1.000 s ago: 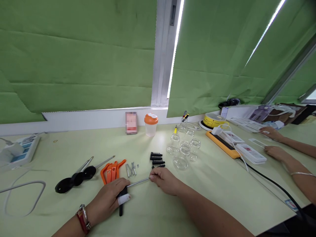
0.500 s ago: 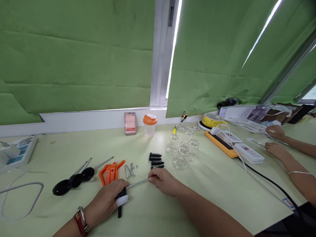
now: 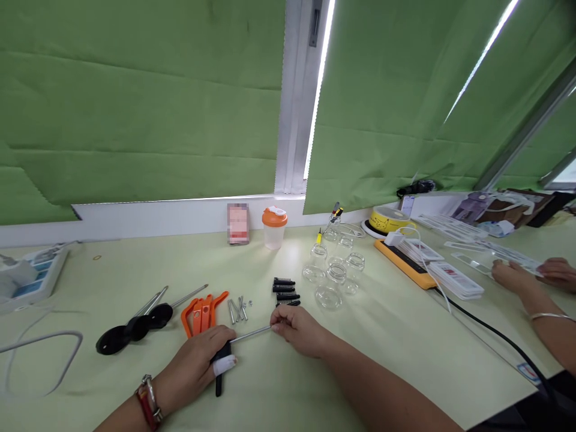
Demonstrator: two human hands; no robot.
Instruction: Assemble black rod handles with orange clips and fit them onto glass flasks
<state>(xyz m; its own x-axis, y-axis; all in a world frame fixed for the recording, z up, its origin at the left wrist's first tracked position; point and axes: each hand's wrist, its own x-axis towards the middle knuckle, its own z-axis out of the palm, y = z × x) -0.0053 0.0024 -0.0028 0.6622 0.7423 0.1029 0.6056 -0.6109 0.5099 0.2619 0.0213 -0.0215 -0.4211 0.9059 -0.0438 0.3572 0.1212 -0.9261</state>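
Note:
My left hand [image 3: 202, 354], with a white wrap on its thumb, is closed around a black part [image 3: 218, 384] that has a thin metal rod [image 3: 249, 334] sticking out to the right. The fingers of my right hand [image 3: 297, 330] pinch the far end of this rod; whatever else they hold there is hidden. Just beyond my right hand lie several black pieces with springs [image 3: 284, 289]. Orange levers [image 3: 203, 313] rest past my left hand, beside several metal screws [image 3: 237, 309]. Farther left are black round parts with metal rods [image 3: 137, 329].
Several clear glass jars [image 3: 328, 296] stand right of centre. An orange-lidded cup [image 3: 273, 233] is near the wall. Power strips lie at the left [image 3: 38, 279] and right [image 3: 402, 265], with a black cable [image 3: 490, 330] trailing. Another person's hands [image 3: 517, 279] work at far right.
My hands keep the same hold on the black part and rod, with hardly any movement. The other person's hands have shifted over the white strips at far right.

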